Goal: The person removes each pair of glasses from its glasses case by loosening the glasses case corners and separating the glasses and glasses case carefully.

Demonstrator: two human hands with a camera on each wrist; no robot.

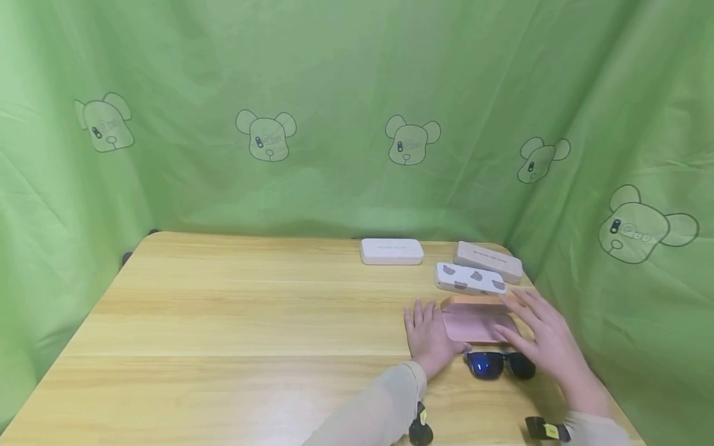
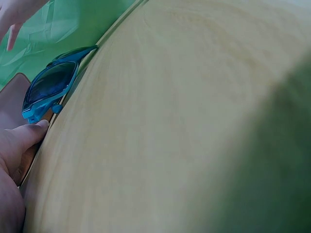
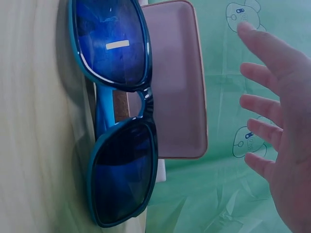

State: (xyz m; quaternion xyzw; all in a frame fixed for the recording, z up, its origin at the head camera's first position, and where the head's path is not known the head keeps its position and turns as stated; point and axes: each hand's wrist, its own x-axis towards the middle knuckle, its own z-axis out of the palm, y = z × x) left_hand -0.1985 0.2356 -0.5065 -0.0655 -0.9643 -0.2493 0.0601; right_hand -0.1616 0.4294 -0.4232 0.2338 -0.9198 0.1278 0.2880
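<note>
An orange-edged glasses case [image 1: 480,327] with a pink inside stands open on the table, its lid [image 3: 177,82] raised at the back. My left hand [image 1: 431,341] lies at its left side, fingers spread and straight; the thumb [image 2: 29,135] touches the front edge. Just in front of the case rest dark sunglasses [image 1: 502,365] with blue-tinted lenses and blue frame parts, close to the left thumb. Over the right part of the case, my right hand [image 1: 549,337] hovers with its fingers apart; the right wrist view shows nothing held in it.
Behind the open case are a white case with brown patches [image 1: 470,279], a beige case [image 1: 488,261] and a plain white case [image 1: 392,251], all closed. A green curtain [image 1: 334,74] surrounds the wooden table [image 1: 234,328] at the back and sides.
</note>
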